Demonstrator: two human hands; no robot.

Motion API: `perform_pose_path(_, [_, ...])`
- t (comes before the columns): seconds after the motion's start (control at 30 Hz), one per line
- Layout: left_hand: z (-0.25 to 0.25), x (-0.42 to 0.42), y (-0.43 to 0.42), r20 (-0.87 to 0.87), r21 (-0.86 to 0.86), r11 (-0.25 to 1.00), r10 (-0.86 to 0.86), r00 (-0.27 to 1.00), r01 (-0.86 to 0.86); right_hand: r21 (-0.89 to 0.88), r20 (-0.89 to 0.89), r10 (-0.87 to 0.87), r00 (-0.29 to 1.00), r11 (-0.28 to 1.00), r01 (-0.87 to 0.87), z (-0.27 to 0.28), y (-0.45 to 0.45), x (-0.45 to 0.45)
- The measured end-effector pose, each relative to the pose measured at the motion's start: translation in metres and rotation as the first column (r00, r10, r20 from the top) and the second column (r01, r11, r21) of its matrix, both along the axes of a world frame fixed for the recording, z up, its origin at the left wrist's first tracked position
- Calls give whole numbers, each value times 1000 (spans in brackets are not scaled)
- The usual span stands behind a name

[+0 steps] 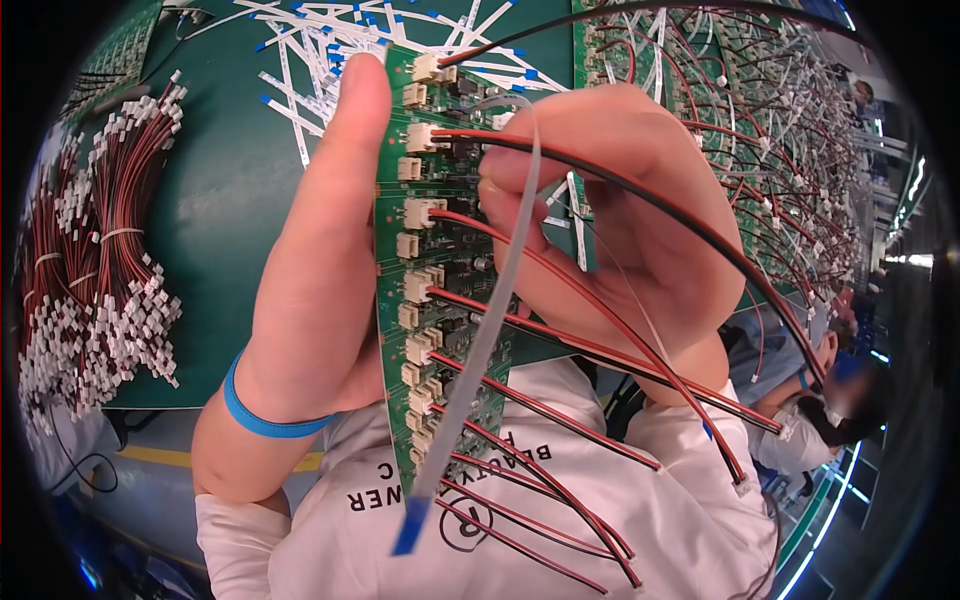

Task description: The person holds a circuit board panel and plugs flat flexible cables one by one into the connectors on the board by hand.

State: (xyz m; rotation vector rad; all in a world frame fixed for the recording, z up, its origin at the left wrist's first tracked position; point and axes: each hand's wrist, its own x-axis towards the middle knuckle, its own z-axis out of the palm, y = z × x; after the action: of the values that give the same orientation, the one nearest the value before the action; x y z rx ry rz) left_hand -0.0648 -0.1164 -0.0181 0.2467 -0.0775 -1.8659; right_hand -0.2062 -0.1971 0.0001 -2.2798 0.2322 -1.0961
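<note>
Here's the left hand (318,235), fingers gripping the green circuit board (391,210) along its edge; the right hand (665,190) is at the board's opposite side, fingers curled closed, and what they pinch can't be told; red-and-black wires (590,283) trail off the board, a ribbon cable (498,300) hangs across it; wire bundles (128,205) lie left of it on the bench (225,190).

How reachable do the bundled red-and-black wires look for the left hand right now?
Probably yes, once freed: the left hand is holding the circuit board. The bundled wires lie to its left, with only bare green tabletop visible between.
</note>
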Motion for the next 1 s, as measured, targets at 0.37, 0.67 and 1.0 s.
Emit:
perform_pose_path(0.37, [3,5,0,113,47,998,-45,993,40,61,-28,-12,1000,998,13,-2,3,-1])
perform_pose_path(0.67, [-4,4,1,11,3,998,-59,998,59,68,-26,3,1000,998,-1,-1,4,-2])
perform_pose_path(1.0, [-3,5,-1,-39,-161,985,-74,996,67,146,90,-118,989,984,104,-5,9,4])
